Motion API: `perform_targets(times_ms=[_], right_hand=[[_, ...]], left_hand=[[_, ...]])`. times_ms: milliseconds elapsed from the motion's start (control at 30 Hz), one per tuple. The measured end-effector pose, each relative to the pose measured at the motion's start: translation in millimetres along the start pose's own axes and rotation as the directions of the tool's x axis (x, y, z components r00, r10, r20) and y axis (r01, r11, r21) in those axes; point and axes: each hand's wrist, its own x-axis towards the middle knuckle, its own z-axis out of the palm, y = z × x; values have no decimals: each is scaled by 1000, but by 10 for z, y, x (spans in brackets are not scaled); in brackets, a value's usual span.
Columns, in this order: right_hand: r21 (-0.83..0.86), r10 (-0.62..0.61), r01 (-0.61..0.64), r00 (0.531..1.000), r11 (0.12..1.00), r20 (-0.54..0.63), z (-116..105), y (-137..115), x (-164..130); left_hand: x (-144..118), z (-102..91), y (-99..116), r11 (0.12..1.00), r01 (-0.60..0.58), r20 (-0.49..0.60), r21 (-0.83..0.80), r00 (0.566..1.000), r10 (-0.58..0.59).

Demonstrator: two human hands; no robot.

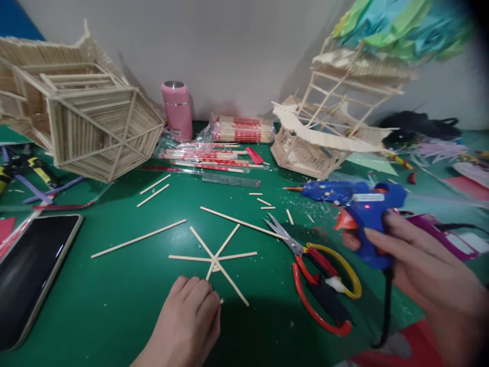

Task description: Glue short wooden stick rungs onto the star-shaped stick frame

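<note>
The left hand point(193, 313), curled closed, pinches a six-spoked wooden-stick star point(215, 260) by its near end, at near centre of the green table point(122, 300). The right hand point(422, 257) wraps around a blue hot-glue gun point(372, 219) at right.

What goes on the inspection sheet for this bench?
Surface: green tabletop, strewn with small scraps.
Job's things: six-armed star of sticks lying flat; blue glue gun.
Clutter: scissors with blades parted, loose stick, phone.
Hands: left hand at the star's near arm, grip hidden; right hand holding the glue gun.
Cables: black cord below the gun's handle.
Surroundings: left stick model, right stick model, pink bottle, grey wall.
</note>
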Motion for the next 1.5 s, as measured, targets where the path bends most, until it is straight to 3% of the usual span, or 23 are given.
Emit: perform_targets(times_ms=[67, 167, 367, 667, 767, 967, 1267, 1400, 1500], right_hand=[[12, -39, 38, 986, 999, 161, 92, -82, -100], [-125, -91, 150, 918, 981, 387, 279, -136, -262], [-338, -175, 390, 835, 856, 521, 509, -2, -523], [-522, -253, 535, 819, 664, 516, 622, 142, -668], [-557, -240, 524, 830, 644, 504, 624, 162, -714], [-535, -212, 492, 840, 687, 499, 663, 171, -728], [-514, -164, 445, 850, 734, 501, 625, 188, -749], [-514, -193, 471, 843, 717, 502, 595, 197, -741], [-548, -141, 456, 842, 702, 521, 590, 207, -729]], left_hand=[[-4, 10, 8, 1000, 19, -16, 12, 1000, -19], [4, 2, 15, 1000, 2, -73, 10, 997, -1], [15, 0, -5, 997, -77, -153, 25, 985, 80], [-48, -5, -34, 989, -112, -24, 92, 993, 114], [-52, 4, -40, 990, -122, -84, 74, 988, 128], [-7, -70, -28, 989, -125, -3, 80, 992, 126], [-59, 44, -49, 992, -112, -57, 55, 992, 115], [-70, 51, -45, 993, -97, -63, 63, 993, 101], [-63, 40, -44, 993, -98, -60, 59, 993, 101]])
